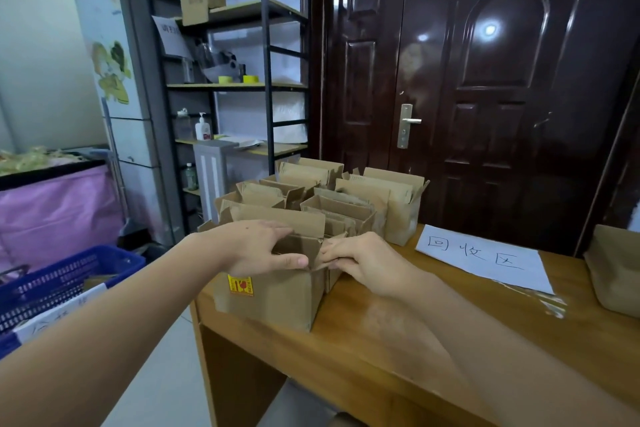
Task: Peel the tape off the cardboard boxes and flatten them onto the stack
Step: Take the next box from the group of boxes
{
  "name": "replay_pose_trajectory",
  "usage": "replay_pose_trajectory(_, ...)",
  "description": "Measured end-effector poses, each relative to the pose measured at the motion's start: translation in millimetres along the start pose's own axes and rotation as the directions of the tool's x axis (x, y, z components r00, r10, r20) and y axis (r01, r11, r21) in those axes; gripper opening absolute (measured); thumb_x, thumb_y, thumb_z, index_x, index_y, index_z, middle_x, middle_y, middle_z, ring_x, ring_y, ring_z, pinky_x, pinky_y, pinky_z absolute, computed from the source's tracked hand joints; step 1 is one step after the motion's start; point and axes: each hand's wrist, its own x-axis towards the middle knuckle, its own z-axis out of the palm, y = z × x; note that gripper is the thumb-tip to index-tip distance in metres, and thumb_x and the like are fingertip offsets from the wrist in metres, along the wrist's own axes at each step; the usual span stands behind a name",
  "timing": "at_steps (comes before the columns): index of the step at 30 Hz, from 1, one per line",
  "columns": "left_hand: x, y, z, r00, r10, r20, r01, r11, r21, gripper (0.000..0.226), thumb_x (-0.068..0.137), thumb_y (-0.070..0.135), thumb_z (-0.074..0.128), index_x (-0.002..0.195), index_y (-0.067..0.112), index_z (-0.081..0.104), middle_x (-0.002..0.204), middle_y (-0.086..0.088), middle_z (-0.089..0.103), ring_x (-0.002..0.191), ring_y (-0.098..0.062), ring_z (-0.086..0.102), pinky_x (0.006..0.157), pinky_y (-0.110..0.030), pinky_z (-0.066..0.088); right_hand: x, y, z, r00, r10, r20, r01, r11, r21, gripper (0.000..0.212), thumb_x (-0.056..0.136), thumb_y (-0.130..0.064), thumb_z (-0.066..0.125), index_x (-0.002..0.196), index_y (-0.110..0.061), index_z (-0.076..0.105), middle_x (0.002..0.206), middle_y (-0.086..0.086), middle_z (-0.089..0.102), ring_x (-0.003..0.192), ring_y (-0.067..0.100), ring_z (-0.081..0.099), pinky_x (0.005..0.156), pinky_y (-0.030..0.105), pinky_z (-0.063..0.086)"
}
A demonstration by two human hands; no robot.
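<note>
Both hands [249, 246] [360, 262] pinch nearest box [270, 295] at desk [398, 350] corner.

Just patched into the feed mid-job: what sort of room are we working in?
Probably a small storeroom or packing room: open cardboard boxes crowd the wooden desk, a metal shelf rack holds tape rolls, and both hands work on the nearest box.

Six open cardboard boxes [277, 288], one paper sign [485, 258], two hands [249, 246].
</note>
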Motion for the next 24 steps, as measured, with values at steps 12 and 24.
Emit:
replay_pose_trajectory(12, -4, 81, 1, 0.978, 0.198, 0.061, -0.197, 0.980, -0.028, 0.109, 0.081, 0.098, 0.024, 0.162, 0.025, 0.030, 0.165, 0.003, 0.035, 0.149, -0.019, 0.035, 0.119, -0.038, 0.028, -75, 28, -29, 0.987, 0.031, -0.156, -0.026, 0.999, 0.036, 0.025, 0.090, -0.006, 0.071, 0.111, -0.018, 0.078, 0.117, -0.009, 0.073, 0.118, -0.024, 0.048, 0.101, 0.005, 0.038)
replay_pose_trajectory(24, 31, 192, -10, 0.902, 0.431, -0.030, -0.415, 0.844, -0.341, 0.083, 0.093, 0.081, 0.015, 0.156, 0.035, 0.043, 0.159, 0.005, 0.046, 0.143, -0.019, 0.043, 0.116, -0.036, 0.031, -180, 44, -88, 0.922, 0.297, -0.249, -0.316, 0.948, -0.041, 0.026, 0.089, 0.009, 0.067, 0.105, -0.007, 0.079, 0.115, -0.007, 0.074, 0.114, 0.004, 0.065, 0.100, 0.019, 0.049)
